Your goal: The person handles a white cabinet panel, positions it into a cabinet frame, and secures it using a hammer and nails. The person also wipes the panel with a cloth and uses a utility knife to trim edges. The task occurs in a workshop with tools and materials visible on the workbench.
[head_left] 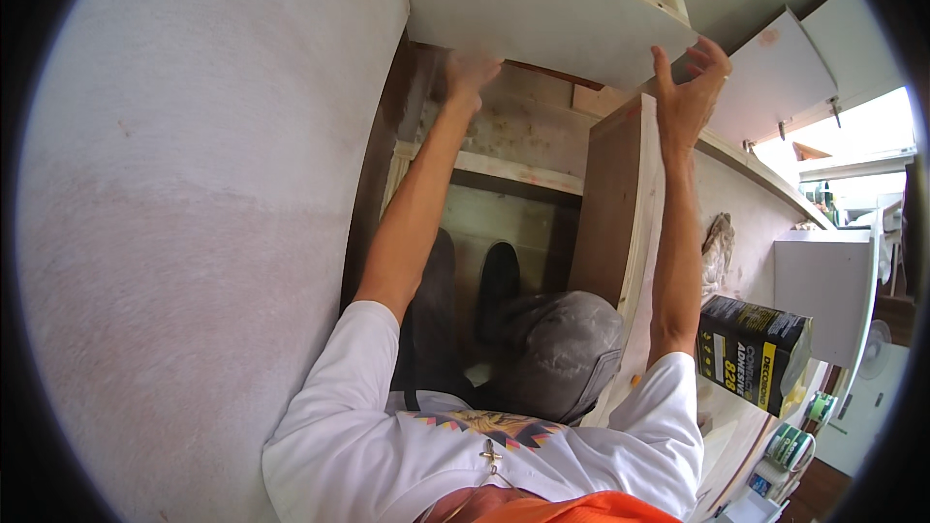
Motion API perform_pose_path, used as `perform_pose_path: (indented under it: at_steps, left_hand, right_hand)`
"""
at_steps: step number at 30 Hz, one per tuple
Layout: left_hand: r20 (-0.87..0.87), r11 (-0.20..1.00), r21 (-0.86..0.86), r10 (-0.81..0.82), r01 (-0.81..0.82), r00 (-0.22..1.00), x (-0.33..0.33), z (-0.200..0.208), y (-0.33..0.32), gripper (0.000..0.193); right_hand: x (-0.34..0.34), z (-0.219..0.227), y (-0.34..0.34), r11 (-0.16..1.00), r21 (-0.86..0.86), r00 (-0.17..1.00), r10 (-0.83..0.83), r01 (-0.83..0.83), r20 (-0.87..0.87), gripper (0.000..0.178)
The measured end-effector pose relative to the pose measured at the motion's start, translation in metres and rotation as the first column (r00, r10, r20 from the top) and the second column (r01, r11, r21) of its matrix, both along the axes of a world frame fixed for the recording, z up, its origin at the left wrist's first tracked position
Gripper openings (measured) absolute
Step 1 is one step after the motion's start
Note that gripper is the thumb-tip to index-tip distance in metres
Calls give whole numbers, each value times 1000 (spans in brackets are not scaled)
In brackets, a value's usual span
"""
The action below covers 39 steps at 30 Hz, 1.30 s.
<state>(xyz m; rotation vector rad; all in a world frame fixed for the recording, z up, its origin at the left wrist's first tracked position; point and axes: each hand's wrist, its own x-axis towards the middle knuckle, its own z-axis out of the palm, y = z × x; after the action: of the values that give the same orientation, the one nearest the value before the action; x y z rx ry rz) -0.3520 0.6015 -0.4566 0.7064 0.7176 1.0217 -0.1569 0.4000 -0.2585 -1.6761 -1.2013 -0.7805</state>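
Note:
A large white board (542, 5), with bare wooden strips along its upper side, spans the top of the view ahead of me. My left hand (471, 76) grips its lower edge near the left end; the fingertips are smeared by motion. At the board's right corner my right hand (690, 87) has its thumb towards the face and its fingers bent around the side. Both arms are stretched forward. Below the board lies an open wooden cabinet frame (608, 199), with my legs and a grey-clad knee (572, 339) in front of it.
A pale wall (194, 184) rises close on my left. To the right, a black and yellow adhesive can (754, 353) stands on a bench surface by a crumpled rag (718, 247). Green-and-white rolls (790, 447) lie lower right. White cabinet doors (775, 77) hang at the upper right.

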Motion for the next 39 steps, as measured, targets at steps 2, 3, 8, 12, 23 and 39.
perform_pose_path:
  at_steps: [2, 3, 8, 12, 23, 39]
  left_hand:
    - [-6, 1000, 2, 5, -5, 1000, 3, 6, -3, 56]
    - [-15, 1000, -8, 5, -5, 1000, 4, 8, -4, 55]
    - [-23, 999, -40, 19, -20, 1000, 5, 8, -3, 50]
    - [22, 999, -36, 6, -5, 1000, 2, 4, -3, 44]
    - [-13, 998, -67, -8, 8, 1000, 3, 12, -4, 42]
    - [-211, 986, 123, 136, -112, 968, 5, 18, -18, 61]
  right_hand:
    - [-2, -19, -2, 994, -67, 993, 84, -90, -86, 56]
    - [-4, -29, -3, 986, -95, 984, 125, -138, -130, 54]
    - [-15, -52, 10, 936, -280, 961, 149, -213, -234, 35]
    - [-24, -55, 27, 880, -376, 955, 234, -288, -184, 36]
    - [-45, -85, 78, 822, -503, 958, 165, -266, -236, 37]
    - [-73, -97, 79, 852, -414, 940, 232, -321, -252, 44]
